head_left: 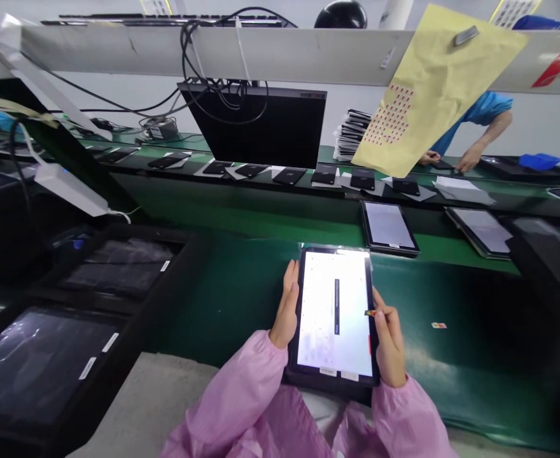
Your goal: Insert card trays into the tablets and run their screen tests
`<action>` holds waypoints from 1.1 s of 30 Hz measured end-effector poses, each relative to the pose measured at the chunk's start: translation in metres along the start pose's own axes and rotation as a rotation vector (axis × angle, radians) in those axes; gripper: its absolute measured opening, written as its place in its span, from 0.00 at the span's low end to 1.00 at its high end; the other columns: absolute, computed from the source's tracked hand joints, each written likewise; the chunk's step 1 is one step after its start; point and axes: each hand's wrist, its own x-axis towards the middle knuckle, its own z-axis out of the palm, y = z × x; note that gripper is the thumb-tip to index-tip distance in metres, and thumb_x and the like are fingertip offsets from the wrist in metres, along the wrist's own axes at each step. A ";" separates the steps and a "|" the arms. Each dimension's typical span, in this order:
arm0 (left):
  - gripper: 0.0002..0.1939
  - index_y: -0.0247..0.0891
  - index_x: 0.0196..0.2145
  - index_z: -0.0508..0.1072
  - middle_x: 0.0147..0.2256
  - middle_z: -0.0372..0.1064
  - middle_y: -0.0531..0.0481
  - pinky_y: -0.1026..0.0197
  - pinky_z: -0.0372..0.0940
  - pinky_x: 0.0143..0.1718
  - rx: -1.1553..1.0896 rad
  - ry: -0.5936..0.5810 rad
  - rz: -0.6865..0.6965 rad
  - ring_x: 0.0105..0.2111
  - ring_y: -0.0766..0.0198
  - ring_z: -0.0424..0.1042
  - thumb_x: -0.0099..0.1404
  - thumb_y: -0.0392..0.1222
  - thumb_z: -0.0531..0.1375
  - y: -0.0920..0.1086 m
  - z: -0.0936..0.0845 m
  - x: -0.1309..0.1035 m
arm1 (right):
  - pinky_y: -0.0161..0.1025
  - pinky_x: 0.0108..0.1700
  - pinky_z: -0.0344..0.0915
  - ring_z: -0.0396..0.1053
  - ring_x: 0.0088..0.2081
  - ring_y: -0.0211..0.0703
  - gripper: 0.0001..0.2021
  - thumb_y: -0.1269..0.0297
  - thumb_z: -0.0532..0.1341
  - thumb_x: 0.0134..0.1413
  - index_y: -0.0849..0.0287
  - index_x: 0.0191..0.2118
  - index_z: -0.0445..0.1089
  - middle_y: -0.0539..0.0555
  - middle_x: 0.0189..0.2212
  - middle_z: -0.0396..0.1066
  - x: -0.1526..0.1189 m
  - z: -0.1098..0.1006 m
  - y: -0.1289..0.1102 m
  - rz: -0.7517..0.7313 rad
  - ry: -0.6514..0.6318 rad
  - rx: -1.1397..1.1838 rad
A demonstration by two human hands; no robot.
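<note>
A tablet (318, 305) with a lit white screen and a dark box across its middle lies before me, over the near edge of the green mat. My left hand (287, 308) rests along its left edge, fingers pressed together against the side. At the right edge, my right hand (389, 337) pinches a small dark and orange card (370, 313) between thumb and finger, over the tablet's border. White labels (328, 371) sit on the lower bezel. To the right, a small red and yellow sticker (439, 326) lies on the mat.
Two lit tablets (389, 226) (484, 230) lie beyond the mat. Black trays (139, 305) with wrapped tablets stand left. A monitor (265, 127) and a yellow sheet (433, 89) hang ahead. Across the bench, another person's hands (469, 158) handle a dark device.
</note>
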 end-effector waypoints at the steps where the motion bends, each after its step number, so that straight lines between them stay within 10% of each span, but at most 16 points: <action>1: 0.33 0.49 0.67 0.46 0.70 0.41 0.49 0.52 0.45 0.69 -0.055 -0.009 0.042 0.69 0.57 0.45 0.70 0.61 0.47 0.009 0.004 0.002 | 0.51 0.58 0.54 0.57 0.64 0.52 0.13 0.54 0.58 0.61 0.57 0.32 0.61 0.57 0.64 0.59 0.003 0.002 -0.006 -0.053 -0.009 0.007; 8: 0.25 0.48 0.62 0.56 0.62 0.55 0.44 0.52 0.63 0.57 -0.103 -0.063 0.354 0.58 0.55 0.63 0.70 0.54 0.52 0.055 0.018 0.016 | 0.51 0.55 0.59 0.63 0.60 0.51 0.08 0.61 0.57 0.62 0.57 0.33 0.61 0.56 0.60 0.64 0.019 0.007 -0.027 -0.213 -0.011 0.197; 13: 0.25 0.47 0.60 0.59 0.56 0.59 0.44 0.56 0.65 0.52 -0.009 -0.088 0.581 0.52 0.58 0.66 0.68 0.54 0.54 0.058 0.012 0.028 | 0.39 0.37 0.64 0.71 0.40 0.41 0.09 0.59 0.59 0.60 0.56 0.31 0.63 0.52 0.36 0.73 0.018 0.010 -0.019 -0.299 -0.004 0.226; 16: 0.26 0.48 0.58 0.58 0.44 0.65 0.49 0.62 0.67 0.38 0.052 -0.139 0.708 0.37 0.65 0.69 0.66 0.57 0.56 0.078 0.004 0.040 | 0.45 0.44 0.67 0.71 0.49 0.46 0.09 0.59 0.57 0.61 0.56 0.32 0.62 0.54 0.43 0.74 0.016 0.012 -0.020 -0.326 0.019 0.244; 19: 0.19 0.45 0.51 0.63 0.33 0.63 0.54 0.66 0.62 0.29 0.372 -0.360 0.760 0.29 0.69 0.65 0.65 0.51 0.59 0.124 0.007 0.058 | 0.54 0.52 0.66 0.70 0.54 0.50 0.06 0.63 0.58 0.61 0.57 0.33 0.63 0.56 0.51 0.73 0.020 0.010 -0.037 -0.443 0.097 0.234; 24: 0.08 0.38 0.33 0.69 0.32 0.68 0.53 0.66 0.60 0.30 0.991 -0.894 0.704 0.27 0.70 0.64 0.66 0.45 0.58 0.192 0.042 0.087 | 0.39 0.32 0.71 0.73 0.27 0.38 0.03 0.72 0.65 0.53 0.60 0.31 0.70 0.48 0.27 0.76 0.040 -0.004 -0.096 -0.810 0.354 0.015; 33: 0.11 0.40 0.37 0.79 0.30 0.74 0.53 0.67 0.61 0.28 1.076 -0.940 0.714 0.27 0.69 0.71 0.67 0.46 0.58 0.190 0.059 0.085 | 0.35 0.37 0.70 0.74 0.34 0.38 0.08 0.76 0.61 0.57 0.57 0.40 0.71 0.50 0.33 0.75 0.043 0.000 -0.159 -0.860 -0.119 -0.685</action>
